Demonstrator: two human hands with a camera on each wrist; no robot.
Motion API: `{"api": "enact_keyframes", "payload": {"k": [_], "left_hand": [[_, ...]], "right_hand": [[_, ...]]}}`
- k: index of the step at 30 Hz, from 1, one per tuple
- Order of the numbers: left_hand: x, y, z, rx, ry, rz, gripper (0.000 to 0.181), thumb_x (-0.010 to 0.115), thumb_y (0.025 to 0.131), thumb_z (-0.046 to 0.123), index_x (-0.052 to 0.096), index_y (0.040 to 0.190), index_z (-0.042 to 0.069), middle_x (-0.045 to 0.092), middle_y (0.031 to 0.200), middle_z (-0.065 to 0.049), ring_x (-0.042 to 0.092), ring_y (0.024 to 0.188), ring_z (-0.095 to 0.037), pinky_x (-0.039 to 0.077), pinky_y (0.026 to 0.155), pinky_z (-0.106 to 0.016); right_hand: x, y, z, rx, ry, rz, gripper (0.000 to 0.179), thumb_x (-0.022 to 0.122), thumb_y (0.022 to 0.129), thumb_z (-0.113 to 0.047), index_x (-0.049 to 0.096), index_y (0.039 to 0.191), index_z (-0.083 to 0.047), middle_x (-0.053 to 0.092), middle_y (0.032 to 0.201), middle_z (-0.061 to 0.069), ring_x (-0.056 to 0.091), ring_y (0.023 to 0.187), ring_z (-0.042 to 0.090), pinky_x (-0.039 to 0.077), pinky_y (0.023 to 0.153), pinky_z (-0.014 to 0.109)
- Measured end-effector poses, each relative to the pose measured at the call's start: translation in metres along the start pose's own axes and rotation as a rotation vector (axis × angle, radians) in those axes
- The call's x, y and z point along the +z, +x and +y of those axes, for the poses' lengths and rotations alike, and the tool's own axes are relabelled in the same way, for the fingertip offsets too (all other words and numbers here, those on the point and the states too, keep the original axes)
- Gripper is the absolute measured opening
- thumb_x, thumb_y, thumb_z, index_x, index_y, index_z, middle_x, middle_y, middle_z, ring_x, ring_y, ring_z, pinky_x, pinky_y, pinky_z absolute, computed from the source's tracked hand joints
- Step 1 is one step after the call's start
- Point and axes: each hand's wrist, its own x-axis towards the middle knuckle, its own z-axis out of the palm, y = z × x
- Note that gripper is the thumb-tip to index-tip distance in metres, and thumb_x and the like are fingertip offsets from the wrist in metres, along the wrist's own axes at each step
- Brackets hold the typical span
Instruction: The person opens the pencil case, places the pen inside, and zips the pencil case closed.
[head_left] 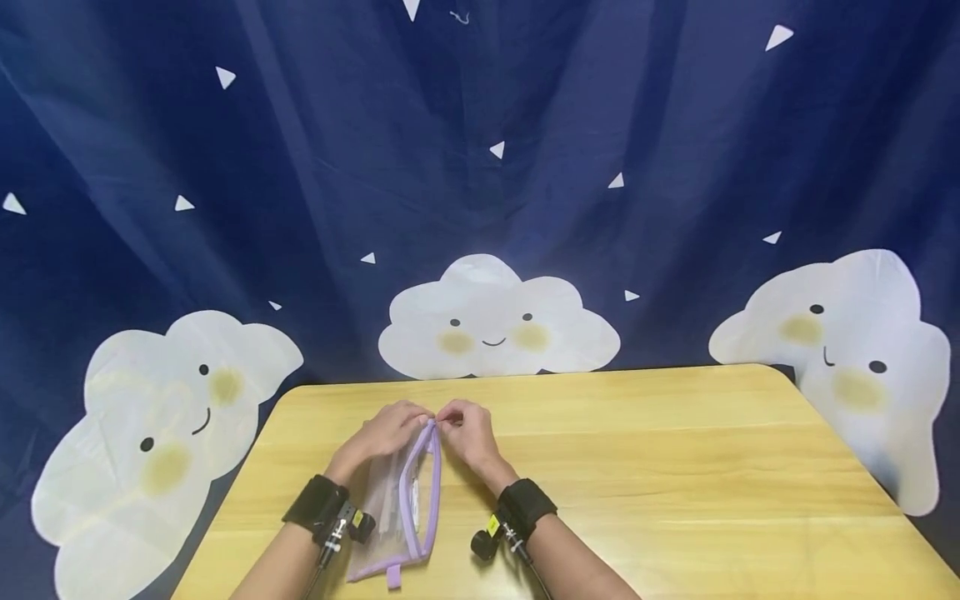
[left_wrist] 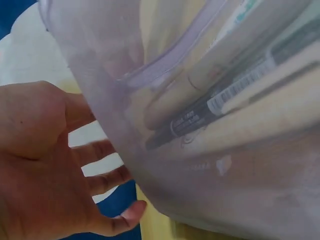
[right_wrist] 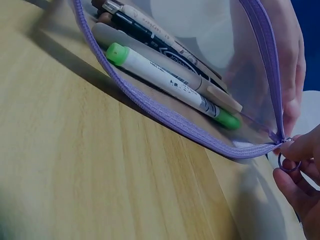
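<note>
A see-through pencil case (head_left: 384, 500) with purple zipper edging stands on the table, its mouth unzipped and gaping. My left hand (head_left: 392, 428) holds its far end beside the zipper's end; the left wrist view shows those fingers partly behind the mesh. At that same corner, my right hand (head_left: 467, 433) pinches the zipper pull, whose small ring (right_wrist: 280, 161) shows by the fingertips. Inside lie a white highlighter (right_wrist: 165, 82) with green ends, a black pen (left_wrist: 192, 117) with a barcode label, and several other pens.
The wooden table (head_left: 637, 467) extends to the right of the hands. Behind it hangs a dark blue curtain (head_left: 555, 217) printed with white clouds and triangles. A purple tab (head_left: 393, 577) sticks out from the case's near end.
</note>
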Motion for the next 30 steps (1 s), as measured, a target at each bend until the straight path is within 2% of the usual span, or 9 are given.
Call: {"api": "enact_keyframes", "payload": {"k": [2,4,6,11,15,19,22,25,30], "left_hand": [[-0.002,0.007,-0.003,-0.014,-0.031,-0.028,0.023,0.053,0.104,0.008,0.075,0.109,0.001,0.074,0.103,-0.011,0.067,0.096,-0.03,0.055,0.086,-0.049],[-0.003,0.012,-0.005,-0.054,-0.057,-0.048,0.021,0.056,0.103,0.009,0.076,0.103,0.005,0.074,0.097,-0.007,0.066,0.09,-0.024,0.055,0.081,-0.044],[-0.004,0.016,-0.006,-0.106,-0.077,-0.055,0.019,0.059,0.102,0.01,0.077,0.098,0.008,0.074,0.096,-0.004,0.065,0.089,-0.021,0.054,0.08,-0.042],[-0.001,0.022,-0.01,-0.178,-0.11,-0.048,0.016,0.066,0.098,0.009,0.078,0.087,0.01,0.073,0.089,0.0,0.063,0.086,-0.018,0.053,0.08,-0.04],[0.005,0.025,-0.013,-0.189,-0.153,-0.045,0.017,0.066,0.097,0.006,0.076,0.084,0.01,0.071,0.085,0.002,0.061,0.083,-0.015,0.051,0.081,-0.037],[0.01,0.028,-0.011,-0.176,-0.198,-0.055,0.017,0.065,0.097,0.004,0.075,0.084,0.007,0.07,0.084,0.0,0.059,0.082,-0.015,0.049,0.081,-0.037],[0.012,0.029,-0.01,-0.19,-0.192,-0.024,0.017,0.065,0.096,0.002,0.074,0.083,0.006,0.07,0.083,-0.001,0.059,0.08,-0.015,0.049,0.079,-0.037],[0.014,0.029,-0.011,-0.235,-0.164,0.018,0.017,0.065,0.096,0.001,0.073,0.082,0.007,0.068,0.082,-0.001,0.057,0.078,-0.015,0.049,0.076,-0.034],[0.016,0.028,-0.014,-0.296,-0.157,0.056,0.015,0.067,0.096,0.004,0.073,0.083,0.008,0.066,0.08,-0.001,0.054,0.073,-0.016,0.046,0.068,-0.032]], "right_hand": [[0.0,0.0,0.0,-0.001,0.004,-0.002,0.014,0.076,0.086,0.007,0.077,0.087,-0.006,0.076,0.088,0.003,0.072,0.084,0.017,0.059,0.078,0.023],[0.0,0.001,-0.001,0.002,0.011,-0.003,0.015,0.075,0.085,0.008,0.077,0.087,-0.006,0.076,0.089,0.003,0.072,0.085,0.017,0.059,0.078,0.023],[0.0,0.001,-0.002,0.005,0.012,-0.004,0.015,0.075,0.085,0.008,0.077,0.087,-0.006,0.076,0.089,0.004,0.073,0.085,0.018,0.06,0.078,0.024],[-0.001,-0.001,-0.002,-0.003,0.01,-0.02,0.014,0.075,0.085,0.008,0.076,0.086,-0.006,0.076,0.088,0.003,0.074,0.085,0.018,0.059,0.079,0.024],[-0.003,-0.004,0.001,-0.026,-0.002,-0.017,0.014,0.076,0.084,0.009,0.075,0.084,-0.005,0.076,0.085,0.004,0.073,0.082,0.017,0.06,0.077,0.024],[-0.007,-0.008,0.003,-0.023,-0.002,-0.035,0.014,0.076,0.083,0.011,0.075,0.084,-0.003,0.076,0.084,0.005,0.073,0.08,0.017,0.06,0.076,0.024],[-0.009,-0.012,0.002,-0.03,-0.003,-0.087,0.014,0.075,0.084,0.01,0.075,0.085,-0.004,0.076,0.084,0.004,0.072,0.08,0.015,0.06,0.075,0.023],[-0.011,-0.018,0.0,-0.075,-0.028,-0.163,0.014,0.074,0.084,0.009,0.075,0.084,-0.005,0.075,0.083,0.002,0.07,0.077,0.011,0.059,0.074,0.022],[-0.017,-0.037,-0.008,-0.126,-0.046,-0.324,0.017,0.073,0.082,0.01,0.075,0.082,-0.007,0.074,0.081,-0.001,0.064,0.073,0.004,0.056,0.073,0.021]]}}
